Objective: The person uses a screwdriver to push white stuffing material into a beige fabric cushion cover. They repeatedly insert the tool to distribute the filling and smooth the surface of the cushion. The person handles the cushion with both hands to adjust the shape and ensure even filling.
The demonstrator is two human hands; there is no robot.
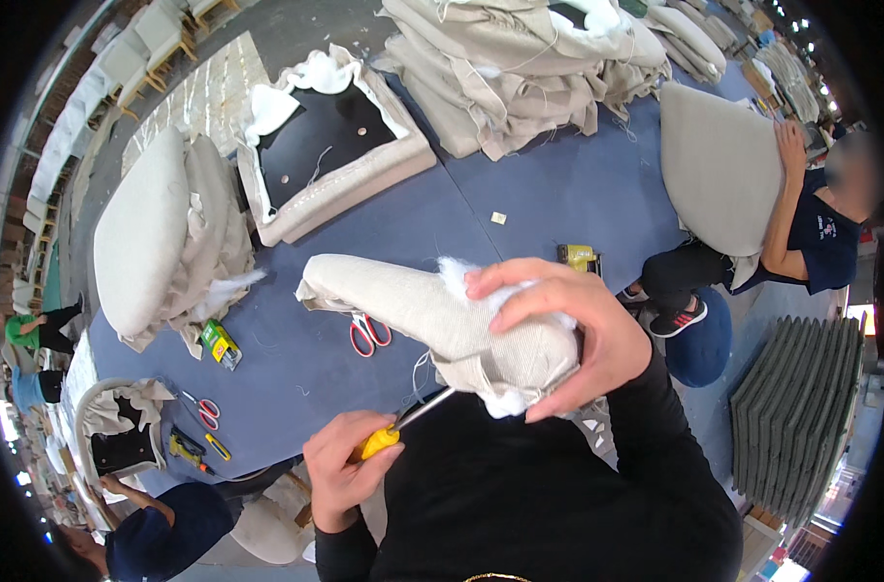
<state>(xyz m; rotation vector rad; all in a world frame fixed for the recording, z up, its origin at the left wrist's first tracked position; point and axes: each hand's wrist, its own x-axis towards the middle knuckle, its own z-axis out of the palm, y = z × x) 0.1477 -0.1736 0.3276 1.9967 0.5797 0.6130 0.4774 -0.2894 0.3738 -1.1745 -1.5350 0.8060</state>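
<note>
My right hand (pixel 589 325) grips the rounded end of a beige upholstered chair piece (pixel 384 291), thumb below and fingers over the top. White fluffy stuffing (pixel 457 276) pokes out under those fingers, with more at the lower edge beside a fabric flap. My left hand (pixel 345 464) is closed round the yellow handle of a screwdriver (pixel 380 442). Its metal shaft slants up to the flap of the piece, where the tip is hidden. Loose threads hang near the shaft. Red-handled scissors (pixel 369 335) lie on the table just under the piece.
On the blue-topped table (pixel 364 213) are an upholstered frame (pixel 355 184), a beige cushion (pixel 141 233), piled fabric covers (pixel 520 87), a yellow-green box (pixel 221 344) and more scissors (pixel 207 412). Co-workers sit at the right (pixel 816 233) and lower left (pixel 175 529).
</note>
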